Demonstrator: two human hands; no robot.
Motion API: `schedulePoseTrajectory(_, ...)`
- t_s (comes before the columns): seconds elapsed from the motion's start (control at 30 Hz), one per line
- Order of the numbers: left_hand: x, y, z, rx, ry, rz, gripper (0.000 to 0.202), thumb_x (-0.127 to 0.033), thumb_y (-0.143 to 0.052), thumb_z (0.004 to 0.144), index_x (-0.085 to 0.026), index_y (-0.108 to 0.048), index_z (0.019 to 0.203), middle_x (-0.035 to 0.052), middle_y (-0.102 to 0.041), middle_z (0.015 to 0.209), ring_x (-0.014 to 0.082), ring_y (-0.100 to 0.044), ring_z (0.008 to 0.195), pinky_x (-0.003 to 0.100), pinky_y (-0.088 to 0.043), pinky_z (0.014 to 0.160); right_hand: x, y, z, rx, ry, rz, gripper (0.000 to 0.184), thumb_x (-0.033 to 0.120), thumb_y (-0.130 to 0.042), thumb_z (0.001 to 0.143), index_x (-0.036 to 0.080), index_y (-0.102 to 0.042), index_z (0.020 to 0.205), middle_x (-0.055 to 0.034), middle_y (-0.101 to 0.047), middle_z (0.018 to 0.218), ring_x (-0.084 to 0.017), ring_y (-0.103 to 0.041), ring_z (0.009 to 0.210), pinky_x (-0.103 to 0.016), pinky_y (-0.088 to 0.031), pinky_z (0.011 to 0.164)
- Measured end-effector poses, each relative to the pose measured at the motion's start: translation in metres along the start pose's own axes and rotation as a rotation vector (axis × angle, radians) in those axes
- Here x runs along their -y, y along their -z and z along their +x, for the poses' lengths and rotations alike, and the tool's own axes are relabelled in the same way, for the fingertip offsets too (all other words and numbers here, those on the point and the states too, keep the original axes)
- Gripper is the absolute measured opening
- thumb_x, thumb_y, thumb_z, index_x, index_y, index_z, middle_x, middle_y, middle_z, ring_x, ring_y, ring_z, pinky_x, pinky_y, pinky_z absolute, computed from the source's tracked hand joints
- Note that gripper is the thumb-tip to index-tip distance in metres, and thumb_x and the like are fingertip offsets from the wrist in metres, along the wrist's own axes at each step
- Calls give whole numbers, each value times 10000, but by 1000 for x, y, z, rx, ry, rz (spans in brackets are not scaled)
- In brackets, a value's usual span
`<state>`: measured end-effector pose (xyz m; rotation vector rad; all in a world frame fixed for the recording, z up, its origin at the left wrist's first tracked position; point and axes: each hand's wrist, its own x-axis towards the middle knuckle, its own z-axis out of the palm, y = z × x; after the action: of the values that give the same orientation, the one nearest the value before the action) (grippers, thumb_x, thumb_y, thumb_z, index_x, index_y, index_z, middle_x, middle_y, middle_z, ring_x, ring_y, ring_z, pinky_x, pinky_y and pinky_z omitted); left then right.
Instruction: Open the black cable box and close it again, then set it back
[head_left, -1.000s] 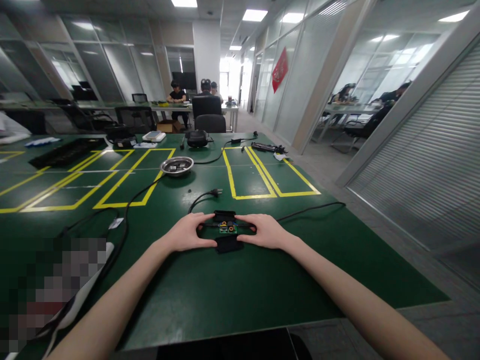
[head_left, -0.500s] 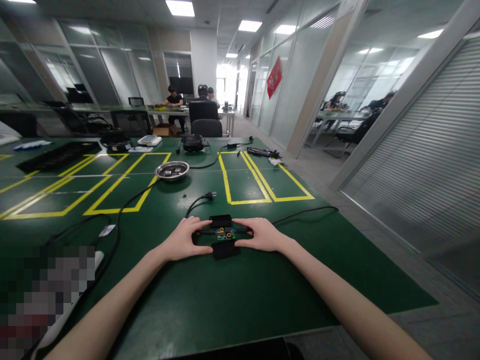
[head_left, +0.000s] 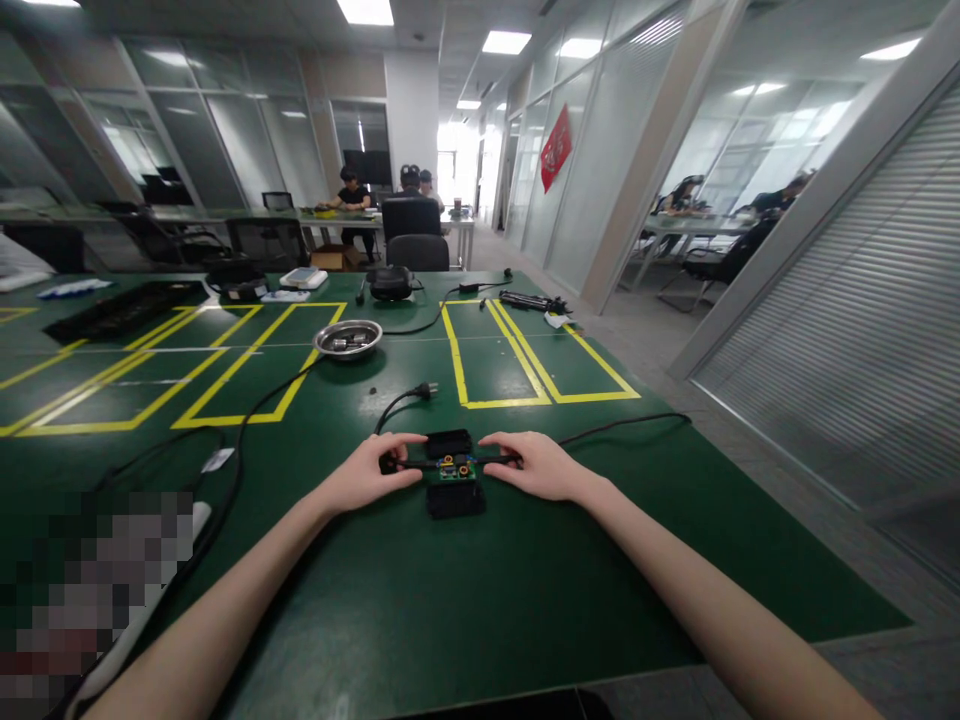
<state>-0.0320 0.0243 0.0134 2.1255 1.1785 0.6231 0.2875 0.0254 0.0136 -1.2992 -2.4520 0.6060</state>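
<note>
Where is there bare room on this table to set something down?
Bare green mat lies between the forearms, from the black cover to the near edge. The yellow-taped box right of the plug is bare too. Crowded: the circuit board between left hand and right hand; cables cross the left side.

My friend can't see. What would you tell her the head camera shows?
A left hand pinches and a right hand touches a black cable either side of a small green circuit board between two black case halves, on a green table. A metal bowl sits farther back.
</note>
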Motion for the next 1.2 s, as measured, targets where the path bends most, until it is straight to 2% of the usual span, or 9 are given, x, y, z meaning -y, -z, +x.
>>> schedulePoseTrajectory(0.07, -1, 2, 3, -37, 54, -74, 399, -504, -585, 904, -170, -736, 1061, 7, -652, 783, 194, -604, 753, 302, -477, 746, -12, 6, -2, -27, -15, 4, 338, 457, -528, 1006, 193, -738, 995, -47, -712, 818, -183, -612, 718, -289, -381, 673)
schedulePoseTrajectory(0.13, -3, 5, 5, -67, 98, -89, 400, -528, -550, 908, -165, -687, 810, -1, -616, 690, 179, -572, 687, 287, -450, 700, -25, 13, -4, -31, -67, 27, 483, 502, -452, 1022, 184, -651, 718, -23, -627, 663, -158, -542, 621, -287, -348, 636)
schedulePoseTrajectory(0.23, -7, 10, 7, -2, 143, -81, 462, -590, -579, 865, -175, -616, 663, -15, -563, 623, 162, -518, 635, 270, -400, 640, -39, 21, -6, 17, -127, 154, 608, 640, -437, 984, 193, -529, 583, 23, -457, 542, -130, -429, 544, -282, -320, 599)
schedulePoseTrajectory(0.37, -16, 20, 7, 145, 192, -138, 482, -629, -611, 828, -165, -668, 713, -27, -537, 626, 144, -471, 609, 252, -355, 589, -44, 26, -6, 78, -132, 347, 639, 756, -525, 885, 192, -527, 584, 49, -396, 534, -109, -358, 526, -272, -303, 574)
schedulePoseTrajectory(0.53, -25, 25, 3, 306, 206, -251, 458, -614, -676, 784, -157, -687, 758, -22, -562, 659, 137, -472, 631, 242, -357, 597, -41, 27, -7, 147, -136, 441, 650, 773, -594, 828, 193, -507, 546, 51, -405, 507, -91, -323, 499, -268, -267, 542)
schedulePoseTrajectory(0.77, -26, 16, 0, 330, 230, -254, 499, -648, -705, 753, -158, -627, 703, -35, -519, 642, 121, -428, 610, 238, -318, 575, -34, 27, -11, 187, -129, 470, 613, 709, -692, 791, 192, -490, 531, 50, -445, 505, -80, -328, 492, -255, -256, 522)
schedulePoseTrajectory(0.93, -27, 10, -1, 337, 221, -178, 520, -669, -692, 754, -180, -548, 651, -55, -459, 594, 113, -395, 578, 238, -296, 560, -28, 23, -11, 174, -135, 370, 570, 642, -728, 778, 190, -489, 524, 57, -430, 505, -83, -353, 509, -253, -286, 542)
schedulePoseTrajectory(1.07, -28, 6, -4, 323, 201, -57, 457, -596, -677, 770, -188, -526, 628, -56, -455, 566, 118, -410, 569, 242, -295, 560, -18, 19, -13, 173, -87, 304, 439, 543, -729, 808, 162, -629, 613, 23, -545, 577, -105, -450, 557, -255, -340, 569)
schedulePoseTrajectory(1.2, -28, 0, -7, 218, 78, 45, 396, -531, -610, 841, -192, -553, 645, -34, -502, 602, 140, -458, 596, 259, -328, 599, -8, 11, -11, 132, 11, 354, 340, 475, -696, 865, 144, -764, 827, -22, -665, 711, -129, -516, 618, -262, -393, 601)
